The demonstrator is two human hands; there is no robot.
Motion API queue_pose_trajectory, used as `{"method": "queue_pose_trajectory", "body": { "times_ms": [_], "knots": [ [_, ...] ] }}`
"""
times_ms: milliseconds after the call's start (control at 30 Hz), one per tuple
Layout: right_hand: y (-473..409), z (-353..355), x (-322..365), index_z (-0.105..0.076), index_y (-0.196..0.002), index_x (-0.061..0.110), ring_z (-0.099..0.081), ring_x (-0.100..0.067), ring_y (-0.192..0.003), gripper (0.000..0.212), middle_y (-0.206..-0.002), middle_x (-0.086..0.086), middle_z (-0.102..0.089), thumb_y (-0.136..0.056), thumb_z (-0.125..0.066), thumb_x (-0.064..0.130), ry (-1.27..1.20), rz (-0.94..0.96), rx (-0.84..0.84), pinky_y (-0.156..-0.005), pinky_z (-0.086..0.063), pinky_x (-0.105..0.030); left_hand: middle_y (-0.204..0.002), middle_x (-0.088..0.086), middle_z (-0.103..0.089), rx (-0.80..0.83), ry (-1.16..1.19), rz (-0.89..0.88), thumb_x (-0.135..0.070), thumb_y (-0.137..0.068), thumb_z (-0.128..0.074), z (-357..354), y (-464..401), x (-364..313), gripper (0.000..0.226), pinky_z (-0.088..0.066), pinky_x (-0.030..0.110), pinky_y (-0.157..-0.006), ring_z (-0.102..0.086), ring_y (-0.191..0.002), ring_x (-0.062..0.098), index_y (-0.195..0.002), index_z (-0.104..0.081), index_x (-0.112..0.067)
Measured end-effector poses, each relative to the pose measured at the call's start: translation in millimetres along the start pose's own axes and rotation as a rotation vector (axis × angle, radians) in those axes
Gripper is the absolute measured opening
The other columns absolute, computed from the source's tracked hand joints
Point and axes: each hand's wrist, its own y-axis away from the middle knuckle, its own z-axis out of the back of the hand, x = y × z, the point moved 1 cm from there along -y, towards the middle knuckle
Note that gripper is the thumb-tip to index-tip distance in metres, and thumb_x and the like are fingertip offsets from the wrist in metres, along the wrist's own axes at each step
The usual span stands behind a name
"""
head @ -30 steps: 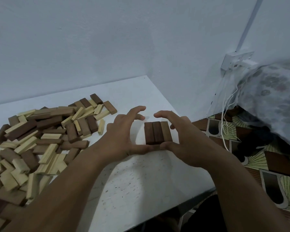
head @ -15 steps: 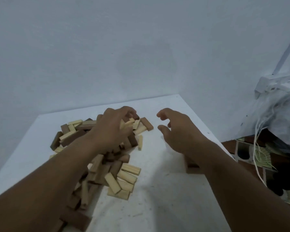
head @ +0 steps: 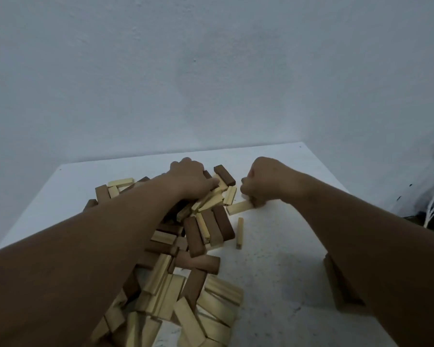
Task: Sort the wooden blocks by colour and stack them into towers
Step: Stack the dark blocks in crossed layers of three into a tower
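Pinching a pale block (head: pixel 239 208) at the heap's (head: pixel 186 259) right edge, the right hand (head: pixel 266 182) is curling closed; left hand (head: pixel 191 180) is burying its fingers in the heap, hold unclear. Both have left the dark base layer (head: pixel 341 286), now lying right of the heap; collecting is resuming.

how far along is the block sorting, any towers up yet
Barely begun. Done: only a low row of dark blocks shows, half hidden under the right forearm; no tall tower is visible. In hand: the right hand pinches a light block, and the left hand digs into the pile. Left: nearly everything, since dark and light blocks are mixed on the table.
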Motion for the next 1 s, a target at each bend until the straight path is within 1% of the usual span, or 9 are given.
{"method": "queue_pose_trajectory", "body": {
  "times_ms": [67,200,300,467,567,633,767,933,1000],
  "knots": [
    [-4,3,2,-0.051,-0.07,0.01,-0.051,-0.021,-0.067,0.025,-0.068,-0.005,-0.051,-0.09,-0.063,0.02,-0.041,0.0,-0.008,-0.053,-0.036,-0.026,-0.124,0.006,-0.059,-0.044,0.056,-0.005,-0.055,-0.086,-0.062,-1,1,-2,0.046,-0.045,0.042,-0.099,-0.052,-0.116,0.028,-0.114,-0.065,-0.019],
    [-16,1,14,-0.055,-0.092,0.004,-0.051,-0.021,-0.08,0.008,-0.085,-0.007,-0.053,-0.089,-0.054,0.012,-0.13,0.079,-0.223,-0.061,-0.039,-0.025,-0.103,-0.003,-0.065,-0.048,0.351,0.006,-0.039,-0.075,-0.081,3,5,-2,0.034,-0.053,0.044,-0.09,-0.062,-0.097,0.021,-0.096,-0.061,-0.023],
    [-25,-7,19,-0.049,-0.078,0.007,-0.049,-0.018,-0.068,0.01,-0.076,-0.003,-0.05,-0.083,-0.056,0.011,-0.225,0.088,-0.374,-0.053,-0.036,-0.024,-0.09,-0.008,-0.069,-0.17,0.507,-0.003,-0.036,-0.068,-0.081,9,11,0,0.032,-0.052,0.053,-0.087,-0.065,-0.089,0.021,-0.087,-0.056,-0.029],
    [-43,-28,20,-0.057,-0.088,0.011,-0.059,-0.017,-0.084,0.035,-0.086,0.002,-0.057,-0.084,-0.073,0.042,-0.104,0.079,-0.216,-0.066,-0.043,-0.026,-0.094,0.0,-0.072,-0.346,0.835,0.003,-0.025,-0.083,-0.075,33,31,6,0.023,-0.052,0.031,-0.064,-0.068,-0.081,0.016,-0.1,-0.06,-0.021],
    [-41,-33,19,-0.064,-0.091,0.001,-0.064,-0.021,-0.089,0.035,-0.093,-0.008,-0.067,-0.079,-0.077,0.031,-0.148,0.061,-0.254,-0.072,-0.053,-0.032,-0.098,0.005,-0.072,-0.351,1.02,0.03,-0.019,-0.088,-0.071,44,51,16,0.024,-0.061,0.037,-0.077,-0.073,-0.083,0.018,-0.108,-0.058,-0.018],
    [-30,-30,19,-0.068,-0.097,-0.004,-0.066,-0.026,-0.093,0.037,-0.1,-0.016,-0.069,-0.074,-0.075,0.024,-0.224,0.041,-0.343,-0.082,-0.056,-0.041,-0.097,0.01,-0.072,-0.345,1.148,0.042,-0.016,-0.091,-0.068,49,69,19,0.023,-0.062,0.035,-0.069,-0.074,-0.077,0.02,-0.111,-0.057,-0.016],
    [7,-16,23,-0.071,-0.079,0.002,-0.068,-0.02,-0.076,0.033,-0.081,-0.01,-0.072,-0.072,-0.068,0.035,-0.285,0.034,-0.426,-0.071,-0.056,-0.038,-0.083,0.016,-0.073,-0.345,1.272,0.017,-0.011,-0.093,-0.062,46,110,14,0.018,-0.059,0.035,-0.062,-0.072,-0.072,0.026,-0.111,-0.058,-0.013],
    [98,-9,27,-0.07,-0.081,0.019,-0.064,-0.007,-0.069,0.02,-0.076,0.008,-0.068,-0.073,-0.069,0.038,-0.323,0.026,-0.415,-0.06,-0.052,-0.027,-0.085,0.011,-0.074,-0.329,1.207,0.01,-0.01,-0.094,-0.059,23,170,-6,0.019,-0.058,0.031,-0.065,-0.068,-0.066,0.015,-0.11,-0.061,-0.021],
    [140,-11,25,-0.068,-0.087,0.025,-0.062,-0.001,-0.065,0.022,-0.076,0.012,-0.067,-0.073,-0.069,0.042,-0.319,0.018,-0.399,-0.057,-0.045,-0.02,-0.091,0.014,-0.073,-0.28,1.23,0.017,-0.008,-0.093,-0.057,9,196,-15,0.025,-0.062,0.039,-0.072,-0.071,-0.076,0.017,-0.111,-0.063,-0.025]
  ]
}}
